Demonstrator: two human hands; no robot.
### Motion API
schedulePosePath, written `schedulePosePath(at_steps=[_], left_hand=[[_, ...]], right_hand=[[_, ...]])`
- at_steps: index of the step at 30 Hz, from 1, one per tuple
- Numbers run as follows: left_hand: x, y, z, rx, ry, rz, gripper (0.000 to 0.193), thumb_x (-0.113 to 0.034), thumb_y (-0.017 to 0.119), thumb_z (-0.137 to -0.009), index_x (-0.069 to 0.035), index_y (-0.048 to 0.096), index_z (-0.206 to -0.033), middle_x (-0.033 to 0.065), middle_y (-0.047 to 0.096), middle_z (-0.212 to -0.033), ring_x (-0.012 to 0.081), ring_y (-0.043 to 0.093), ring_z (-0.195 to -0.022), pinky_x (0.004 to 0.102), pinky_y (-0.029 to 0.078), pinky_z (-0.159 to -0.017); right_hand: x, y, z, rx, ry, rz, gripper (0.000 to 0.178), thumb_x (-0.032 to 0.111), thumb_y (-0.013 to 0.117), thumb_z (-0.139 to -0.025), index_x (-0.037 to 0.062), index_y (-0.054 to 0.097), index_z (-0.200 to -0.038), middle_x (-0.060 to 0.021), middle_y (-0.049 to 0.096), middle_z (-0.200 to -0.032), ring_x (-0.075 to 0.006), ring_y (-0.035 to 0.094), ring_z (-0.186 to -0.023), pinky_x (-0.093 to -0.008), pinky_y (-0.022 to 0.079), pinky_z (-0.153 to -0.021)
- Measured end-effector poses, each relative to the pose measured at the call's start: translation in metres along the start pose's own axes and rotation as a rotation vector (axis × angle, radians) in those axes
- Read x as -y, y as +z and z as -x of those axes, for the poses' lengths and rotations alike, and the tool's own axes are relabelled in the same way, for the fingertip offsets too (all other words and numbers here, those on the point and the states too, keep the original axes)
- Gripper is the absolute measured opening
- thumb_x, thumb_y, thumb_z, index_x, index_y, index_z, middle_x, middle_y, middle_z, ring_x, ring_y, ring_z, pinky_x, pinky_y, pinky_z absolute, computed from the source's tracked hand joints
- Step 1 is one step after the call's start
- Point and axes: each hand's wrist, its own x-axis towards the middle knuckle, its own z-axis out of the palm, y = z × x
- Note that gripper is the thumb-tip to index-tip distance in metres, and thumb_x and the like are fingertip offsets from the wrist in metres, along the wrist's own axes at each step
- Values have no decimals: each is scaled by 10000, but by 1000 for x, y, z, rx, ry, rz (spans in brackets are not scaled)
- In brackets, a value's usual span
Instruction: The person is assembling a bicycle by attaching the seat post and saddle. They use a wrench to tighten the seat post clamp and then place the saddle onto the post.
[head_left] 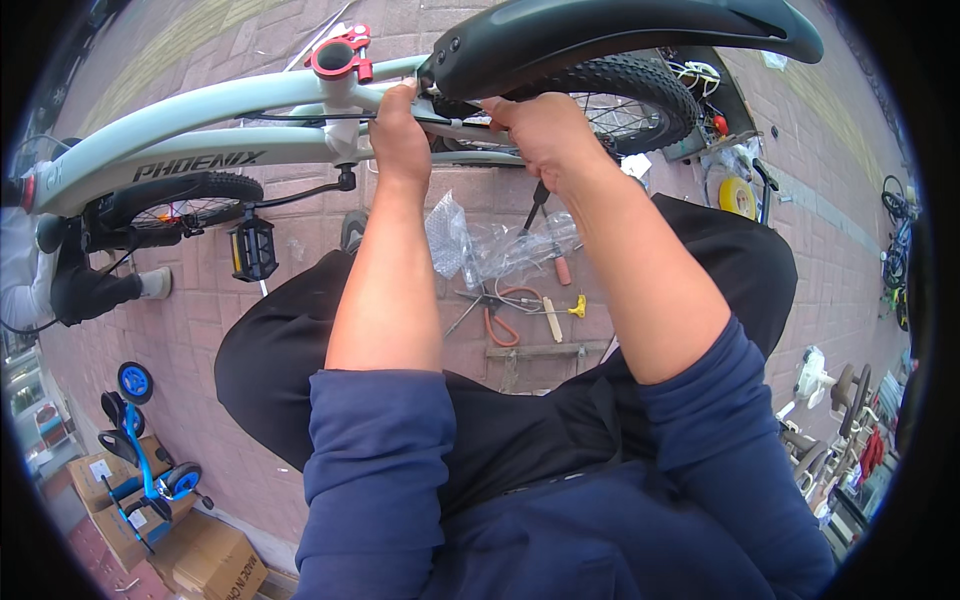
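A pale grey-green bicycle frame (pixel 200 105) lies across the top of the view, with a red seat clamp (pixel 341 54) on its seat tube. A black mudguard (pixel 610 38) arches over the knobby rear wheel (pixel 655 100). Beside the mudguard's front end, my left hand (pixel 402 138) is closed on the frame, thumb uppermost. My right hand (pixel 548 138) reaches below the mudguard by the wheel, its fingers bent together. Whatever they pinch is hidden. A dark cable (pixel 300 118) runs along the frame toward my left hand.
Clear plastic wrap (pixel 455 240), orange-handled pliers (pixel 500 325) and a yellow tool (pixel 577 306) lie on the paving between my knees. A pedal (pixel 253 250) hangs at left. Another person's shoe (pixel 156 283) is near the front wheel. Cardboard boxes (pixel 205 555) stand lower left.
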Motion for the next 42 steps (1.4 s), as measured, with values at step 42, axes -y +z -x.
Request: schedulePosePath(at_steps=[42], left_hand=[[5, -2, -6, 3, 58, -13, 326, -395, 512, -924, -100, 645, -966, 25, 641, -854, 154, 625, -738, 324, 518, -652]], right_hand=[[-3, -13, -1, 285, 180, -190, 409, 406, 621, -991, 34, 626, -823, 74, 375, -561, -57, 255, -470, -260, 186, -434]])
